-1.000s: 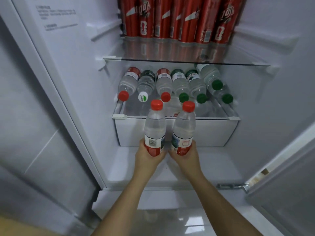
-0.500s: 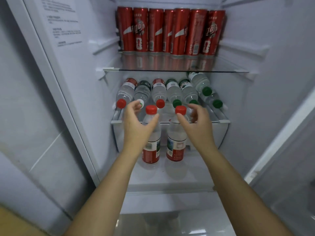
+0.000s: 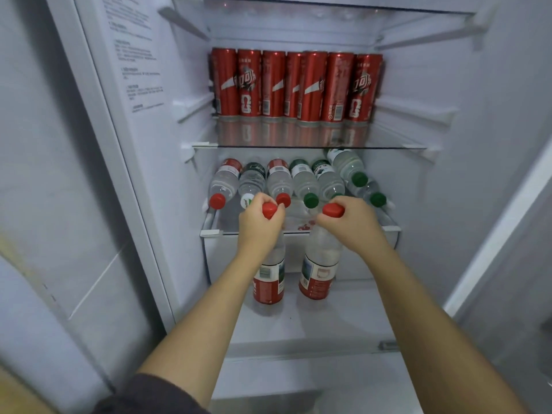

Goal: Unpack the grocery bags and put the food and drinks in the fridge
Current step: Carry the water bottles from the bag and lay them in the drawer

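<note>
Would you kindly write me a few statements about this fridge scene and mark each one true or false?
1. The left hand grips the left upright bottle at its cap, and the right hand grips the right upright bottle likewise. True.
2. The red cans lie on their sides. False: they stand upright in a row on the glass shelf.
3. The lying bottles under that shelf point their caps towards the camera. True.
4. Every lying bottle has a red cap. False: several caps are green and one is white.
</note>
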